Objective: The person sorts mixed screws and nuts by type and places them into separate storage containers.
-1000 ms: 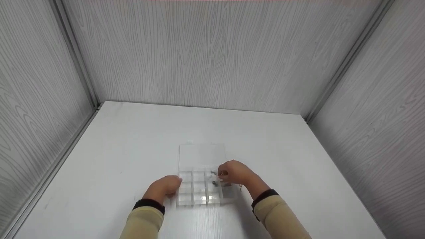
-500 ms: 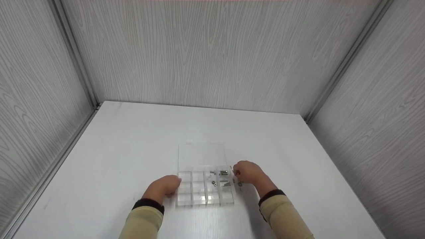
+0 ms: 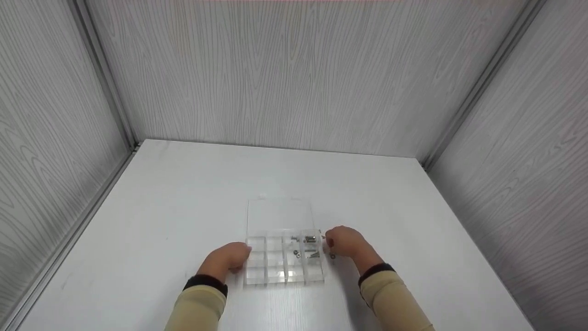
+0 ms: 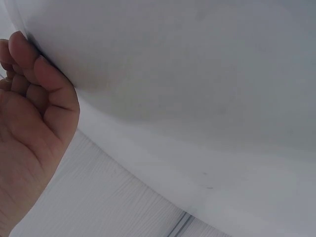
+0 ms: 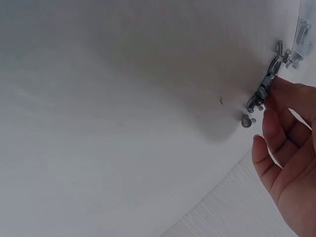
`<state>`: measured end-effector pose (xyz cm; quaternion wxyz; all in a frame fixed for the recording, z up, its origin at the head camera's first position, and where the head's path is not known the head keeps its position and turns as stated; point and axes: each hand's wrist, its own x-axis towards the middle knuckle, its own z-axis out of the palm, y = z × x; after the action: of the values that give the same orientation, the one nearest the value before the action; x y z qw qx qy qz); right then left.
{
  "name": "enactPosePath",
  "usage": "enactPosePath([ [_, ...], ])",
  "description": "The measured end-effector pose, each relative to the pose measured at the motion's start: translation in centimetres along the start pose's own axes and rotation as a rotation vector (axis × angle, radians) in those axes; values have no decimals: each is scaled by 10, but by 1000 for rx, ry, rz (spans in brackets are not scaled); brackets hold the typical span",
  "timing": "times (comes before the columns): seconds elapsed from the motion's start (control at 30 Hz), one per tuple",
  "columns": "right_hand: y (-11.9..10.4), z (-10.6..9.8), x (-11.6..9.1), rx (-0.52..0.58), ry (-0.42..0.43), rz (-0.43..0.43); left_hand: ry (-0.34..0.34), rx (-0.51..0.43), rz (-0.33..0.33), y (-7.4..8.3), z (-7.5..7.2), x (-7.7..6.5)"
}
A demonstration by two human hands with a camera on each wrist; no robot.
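A clear plastic compartment box [image 3: 275,280] lies on the white table, its lid [image 3: 279,214] folded back flat. My left hand [image 3: 229,256] grips the box's left edge, thumb at the rim; its curled fingers also show in the left wrist view. Metal screws and nuts [image 3: 311,239] lie in several compartments on the right side. Just right of the box is my right hand [image 3: 344,240], bent down over a small heap of loose screws [image 5: 269,79]. Its fingertips [image 5: 277,89] are right at the heap; I cannot tell whether they pinch a screw.
A round-headed fastener [image 5: 246,121] lies apart from the heap, and a small nut [image 3: 332,256] sits near the box's right wall. Grey wood-grain panels [image 3: 275,73] enclose the white table [image 3: 193,184] at the back and sides.
My right hand has moved from over the box's right compartments to the loose screws beside it, uncovering the hardware inside. My left hand has stayed at the left edge.
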<state>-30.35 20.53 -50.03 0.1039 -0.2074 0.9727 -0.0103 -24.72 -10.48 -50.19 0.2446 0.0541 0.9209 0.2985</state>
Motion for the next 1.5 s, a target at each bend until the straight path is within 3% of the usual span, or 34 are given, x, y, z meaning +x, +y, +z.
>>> enactPosePath([
  [0.43, -1, -2, 1, 47, 35, -9, 17, -52, -14, -1, 2, 0],
  [0.67, -1, -6, 0, 67, 111, -106, 31, -24, -8, -2, 3, 2],
  [0.87, -18, -17, 2, 116, 157, -118, 25, -10, -2, -2, 1, 1],
  [1.03, -37, -21, 4, 140, 206, -207, 6, 17, -4, -2, 0, 2],
  [1.23, -58, -21, 4, 128, 180, -310, -6, 41, 2, -1, 1, 3],
  [1.5, -70, -22, 4, 104, 181, -359, -6, 56, 0, -1, 0, 2],
])
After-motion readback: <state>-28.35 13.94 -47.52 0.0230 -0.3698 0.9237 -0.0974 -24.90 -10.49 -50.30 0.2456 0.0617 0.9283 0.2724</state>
